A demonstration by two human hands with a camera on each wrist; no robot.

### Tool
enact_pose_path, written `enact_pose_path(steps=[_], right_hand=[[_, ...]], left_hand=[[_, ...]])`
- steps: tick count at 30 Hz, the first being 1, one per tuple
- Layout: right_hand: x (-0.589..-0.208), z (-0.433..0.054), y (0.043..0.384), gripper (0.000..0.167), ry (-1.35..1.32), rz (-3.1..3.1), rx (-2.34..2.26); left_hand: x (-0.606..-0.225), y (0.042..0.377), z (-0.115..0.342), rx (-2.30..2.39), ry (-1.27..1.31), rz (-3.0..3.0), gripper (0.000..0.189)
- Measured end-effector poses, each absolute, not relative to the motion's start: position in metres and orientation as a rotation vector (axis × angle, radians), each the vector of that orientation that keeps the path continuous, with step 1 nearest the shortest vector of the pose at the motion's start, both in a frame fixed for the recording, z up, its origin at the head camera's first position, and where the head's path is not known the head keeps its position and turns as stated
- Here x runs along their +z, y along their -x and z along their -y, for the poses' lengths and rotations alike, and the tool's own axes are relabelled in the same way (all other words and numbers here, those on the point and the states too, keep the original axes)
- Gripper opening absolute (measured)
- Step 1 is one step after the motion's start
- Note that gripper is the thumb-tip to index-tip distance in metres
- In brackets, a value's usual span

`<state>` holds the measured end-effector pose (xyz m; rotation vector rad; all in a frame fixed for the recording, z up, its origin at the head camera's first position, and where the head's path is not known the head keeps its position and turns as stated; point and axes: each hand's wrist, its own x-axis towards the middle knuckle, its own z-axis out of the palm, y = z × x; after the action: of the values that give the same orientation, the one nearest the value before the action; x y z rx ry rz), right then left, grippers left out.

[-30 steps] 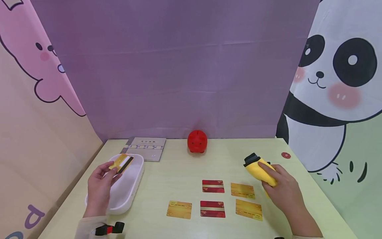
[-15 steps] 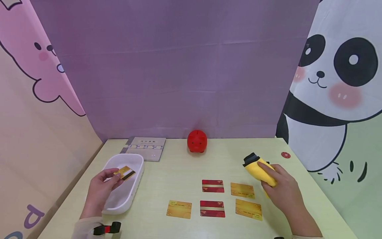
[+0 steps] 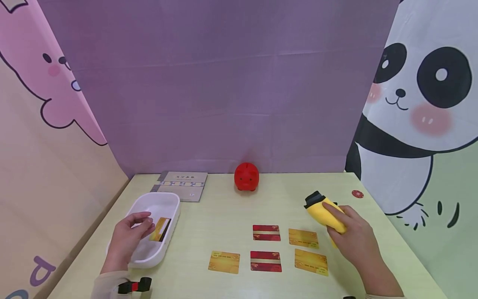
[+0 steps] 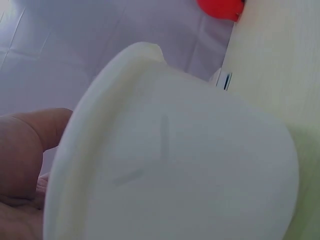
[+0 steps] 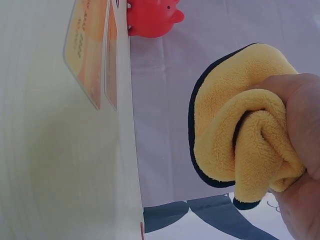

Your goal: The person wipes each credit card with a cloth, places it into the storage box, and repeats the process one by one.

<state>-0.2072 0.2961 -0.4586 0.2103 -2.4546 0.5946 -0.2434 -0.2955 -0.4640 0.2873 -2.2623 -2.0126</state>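
In the head view a gold card (image 3: 160, 229) with a dark stripe lies tilted inside the white plastic tray (image 3: 177, 211) at the left. My left hand (image 3: 127, 238) hovers over the tray, thumb and fingers loosely bent with nothing between them; its wrist view is mostly filled by the tray's outer wall (image 4: 200, 150). On the right, my right hand (image 3: 352, 241) grips a bunched yellow cloth (image 3: 322, 212) with black edging above the table. The right wrist view shows the folds of this plush cloth (image 5: 225, 95) squeezed in the fingers.
Gold cards (image 3: 224, 262) and red cards (image 3: 266, 268) lie in two rows on the table, several in all. A red piggy bank (image 3: 246, 177) stands at the back. A grey booklet (image 3: 186, 187) lies behind the tray, and a red round chip (image 3: 357, 194) at the far right.
My left hand has lowered the gold card over the tray and let go of it; the card now lies inside. The right hand with the cloth stays almost still.
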Motion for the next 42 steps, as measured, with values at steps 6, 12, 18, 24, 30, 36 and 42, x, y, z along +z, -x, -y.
enact_pose_path(steps=[6,12,18,24,30,36,42], right_hand=[[-0.456,-0.296,0.205,0.073,-0.211,2.447,0.591],[-0.454,-0.296,0.205,0.072,-0.21,2.444,0.586],[-0.453,-0.298,0.204,0.071,-0.24,2.414,0.566],[-0.453,-0.299,0.204,0.072,-0.246,2.413,0.568],[-0.454,-0.299,0.204,0.071,-0.217,2.433,0.563],[-0.455,-0.298,0.204,0.072,-0.188,2.467,0.591],[-0.455,-0.298,0.205,0.07,-0.19,2.465,0.587]], left_hand=[[-0.462,0.243,0.294,-2.012,-0.246,2.213,0.04],[-0.457,0.241,0.285,-2.004,-0.15,2.113,0.032],[-0.455,0.24,0.271,-1.998,-0.043,2.065,0.029],[-0.454,0.239,0.25,-1.961,0.117,2.131,0.035],[-0.454,0.238,0.228,-1.979,0.238,2.143,0.032],[-0.458,0.237,0.207,-1.955,0.4,2.208,0.031],[-0.467,0.237,0.19,-1.894,0.599,2.371,0.032]])
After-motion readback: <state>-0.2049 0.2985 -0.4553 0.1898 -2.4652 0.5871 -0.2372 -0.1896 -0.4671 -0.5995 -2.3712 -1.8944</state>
